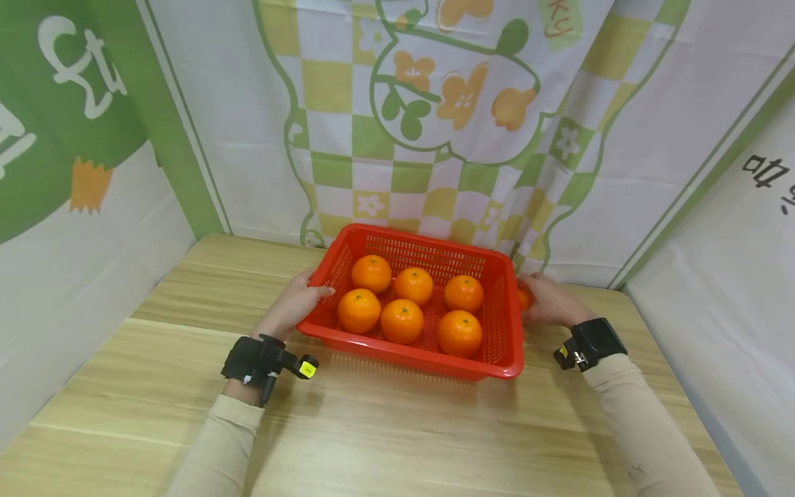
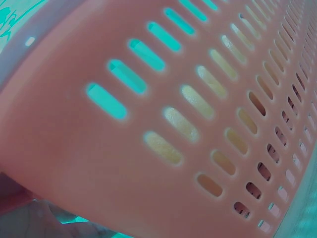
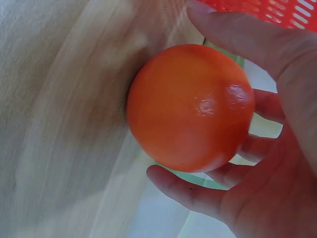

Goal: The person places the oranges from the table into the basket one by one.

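Observation:
A red slotted basket (image 1: 410, 353) stands on the wooden table (image 1: 373, 435) and holds several oranges (image 1: 401, 321). My left hand (image 1: 303, 295) grips the basket's left rim, thumb along the top edge; the left wrist view shows only the basket wall (image 2: 99, 163) up close. My right hand (image 1: 542, 298) is just outside the basket's right wall and holds one more orange (image 1: 525, 297). In the right wrist view that orange (image 3: 190, 106) sits between my thumb and curled fingers (image 3: 198, 196), just above the tabletop, with the basket (image 3: 270, 11) behind it.
Printed cloth backdrops (image 1: 435, 138) close in the table at the back, left and right. Bare wood (image 1: 186, 290) lies left of the basket and across the front. The table's right edge (image 1: 667, 359) runs close to my right forearm.

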The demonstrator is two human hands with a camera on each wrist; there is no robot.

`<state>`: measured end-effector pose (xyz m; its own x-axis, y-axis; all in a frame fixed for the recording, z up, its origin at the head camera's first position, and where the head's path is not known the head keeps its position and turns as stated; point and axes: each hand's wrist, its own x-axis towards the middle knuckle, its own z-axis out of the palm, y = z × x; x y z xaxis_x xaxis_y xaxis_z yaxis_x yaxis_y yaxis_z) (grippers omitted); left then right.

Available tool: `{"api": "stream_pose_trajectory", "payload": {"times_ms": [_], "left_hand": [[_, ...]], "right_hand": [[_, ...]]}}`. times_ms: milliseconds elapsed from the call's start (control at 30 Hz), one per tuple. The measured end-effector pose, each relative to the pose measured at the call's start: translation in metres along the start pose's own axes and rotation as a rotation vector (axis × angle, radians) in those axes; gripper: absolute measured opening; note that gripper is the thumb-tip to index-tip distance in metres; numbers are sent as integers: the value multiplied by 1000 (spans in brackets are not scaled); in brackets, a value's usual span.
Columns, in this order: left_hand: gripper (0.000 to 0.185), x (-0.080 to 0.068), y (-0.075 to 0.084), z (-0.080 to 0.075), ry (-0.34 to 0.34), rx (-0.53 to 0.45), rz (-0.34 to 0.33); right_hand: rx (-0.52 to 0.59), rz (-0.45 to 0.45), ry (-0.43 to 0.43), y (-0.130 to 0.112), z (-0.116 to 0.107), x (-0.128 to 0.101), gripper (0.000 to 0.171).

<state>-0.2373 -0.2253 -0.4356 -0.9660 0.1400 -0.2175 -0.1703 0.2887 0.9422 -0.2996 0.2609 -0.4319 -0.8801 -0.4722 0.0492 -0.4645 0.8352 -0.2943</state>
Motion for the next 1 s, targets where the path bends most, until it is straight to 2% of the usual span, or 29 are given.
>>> {"api": "stream_pose_trajectory", "payload": {"times_ms": [133, 533, 800, 1000], "left_hand": [[58, 1, -2, 1, 1, 8, 1], [58, 0, 1, 0, 10, 12, -2], [60, -1, 2, 0, 7, 15, -7], [59, -1, 1, 0, 9, 18, 6]], "right_hand": [[-6, -9, -4, 4, 5, 3, 50], [16, 32, -7, 7, 12, 6, 55], [-25, -18, 39, 11, 19, 8, 44], [-47, -24, 50, 11, 22, 9, 43]]}}
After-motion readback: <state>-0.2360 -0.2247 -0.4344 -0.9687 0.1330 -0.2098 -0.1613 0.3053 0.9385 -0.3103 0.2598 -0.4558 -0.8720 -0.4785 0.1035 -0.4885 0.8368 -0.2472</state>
